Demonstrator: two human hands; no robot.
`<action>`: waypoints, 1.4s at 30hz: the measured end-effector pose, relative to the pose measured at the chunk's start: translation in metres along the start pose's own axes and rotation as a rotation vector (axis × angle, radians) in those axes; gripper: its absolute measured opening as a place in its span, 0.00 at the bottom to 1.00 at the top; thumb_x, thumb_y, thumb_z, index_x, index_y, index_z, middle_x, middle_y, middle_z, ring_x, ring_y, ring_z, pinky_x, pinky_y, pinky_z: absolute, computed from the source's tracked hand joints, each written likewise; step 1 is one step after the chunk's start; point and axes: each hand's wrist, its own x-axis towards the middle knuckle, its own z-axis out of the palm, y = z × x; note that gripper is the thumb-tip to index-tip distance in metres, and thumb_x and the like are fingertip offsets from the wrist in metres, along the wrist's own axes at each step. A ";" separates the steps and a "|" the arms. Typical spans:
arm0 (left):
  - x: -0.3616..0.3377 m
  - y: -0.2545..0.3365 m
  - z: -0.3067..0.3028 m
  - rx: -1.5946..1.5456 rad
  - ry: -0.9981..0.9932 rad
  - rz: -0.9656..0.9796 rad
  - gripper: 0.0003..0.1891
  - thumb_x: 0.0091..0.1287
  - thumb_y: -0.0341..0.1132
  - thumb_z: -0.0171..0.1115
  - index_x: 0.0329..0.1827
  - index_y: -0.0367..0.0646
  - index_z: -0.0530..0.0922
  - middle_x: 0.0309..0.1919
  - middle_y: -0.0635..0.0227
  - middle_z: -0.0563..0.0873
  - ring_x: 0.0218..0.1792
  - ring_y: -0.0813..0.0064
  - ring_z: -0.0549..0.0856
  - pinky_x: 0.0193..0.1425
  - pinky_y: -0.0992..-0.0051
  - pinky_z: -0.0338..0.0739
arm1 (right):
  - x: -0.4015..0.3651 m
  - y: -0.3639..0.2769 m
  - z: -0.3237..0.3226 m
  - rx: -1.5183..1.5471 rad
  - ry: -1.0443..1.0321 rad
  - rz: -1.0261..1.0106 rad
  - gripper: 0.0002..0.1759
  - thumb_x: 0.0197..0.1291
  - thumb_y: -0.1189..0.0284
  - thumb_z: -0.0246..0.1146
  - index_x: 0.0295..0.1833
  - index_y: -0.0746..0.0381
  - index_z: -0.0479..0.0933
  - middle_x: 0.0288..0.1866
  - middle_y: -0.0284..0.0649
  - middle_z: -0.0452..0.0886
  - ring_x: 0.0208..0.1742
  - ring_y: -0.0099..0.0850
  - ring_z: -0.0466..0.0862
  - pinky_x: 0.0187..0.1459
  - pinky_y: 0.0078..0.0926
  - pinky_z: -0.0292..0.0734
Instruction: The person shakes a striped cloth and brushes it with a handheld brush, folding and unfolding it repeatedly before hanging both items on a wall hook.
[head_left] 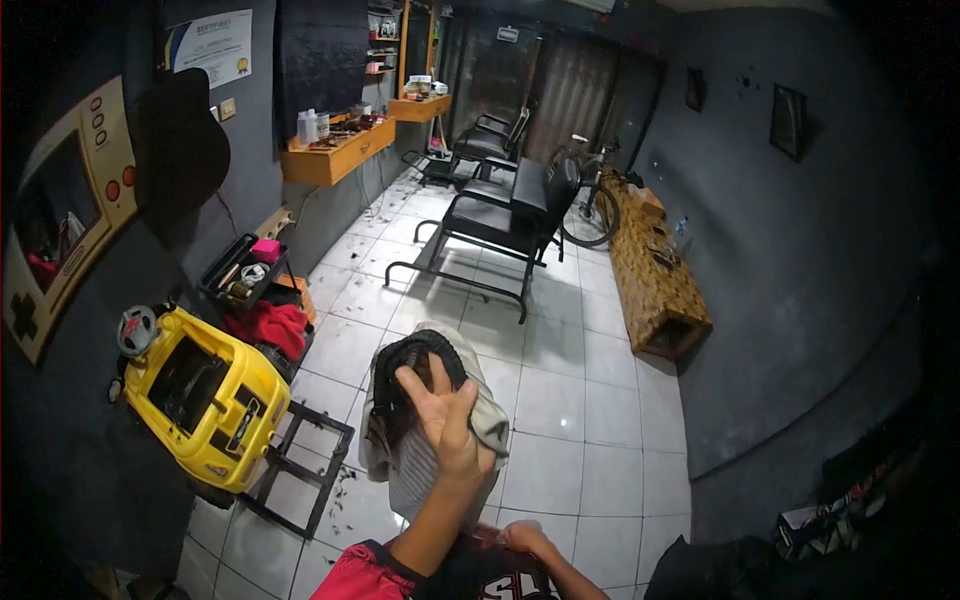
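My left hand (448,410) reaches forward with its fingers spread over a bundle of cloth. The bundle has a dark, ribbed band (412,345) curving round its top, a pale cream edge (487,422) on the right and grey striped fabric (418,468) below. Fingertips overlap the inside of the dark band. My right hand (520,537) is low, close to my body, below the bundle's lower end. Its fingers are small and partly hidden, so I cannot tell what they hold.
A yellow toy car seat (215,400) on a black frame (320,470) stands left, beside a black trolley (245,275) with red cloth (275,328). Ahead are black barber chairs (500,215), a bicycle (592,205) and a wooden bench (650,265). Hair clippings dot the tiled floor (560,480).
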 end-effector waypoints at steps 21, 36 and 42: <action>-0.042 -0.025 -0.139 0.307 0.023 -0.762 0.05 0.63 0.24 0.51 0.37 0.39 0.64 0.37 0.69 0.77 0.32 0.86 0.75 0.42 0.86 0.75 | -0.107 -0.108 -0.210 1.067 1.005 -0.255 0.08 0.51 0.75 0.67 0.33 0.67 0.75 0.22 0.26 0.73 0.23 0.16 0.69 0.24 0.17 0.65; -0.058 0.006 -0.135 1.074 -1.077 -0.596 0.18 0.62 0.38 0.60 0.52 0.37 0.72 0.46 0.55 0.78 0.48 0.60 0.78 0.53 0.69 0.71 | -0.125 -0.093 -0.213 1.085 0.590 -0.382 0.13 0.51 0.71 0.68 0.39 0.69 0.78 0.32 0.36 0.81 0.35 0.20 0.78 0.37 0.20 0.75; -0.067 -0.035 -0.145 0.928 -1.341 -0.495 0.16 0.62 0.35 0.58 0.51 0.38 0.72 0.43 0.54 0.79 0.43 0.57 0.79 0.49 0.68 0.74 | -0.160 -0.086 -0.209 1.160 0.698 -0.306 0.15 0.50 0.70 0.69 0.41 0.67 0.78 0.37 0.37 0.82 0.37 0.23 0.80 0.39 0.22 0.77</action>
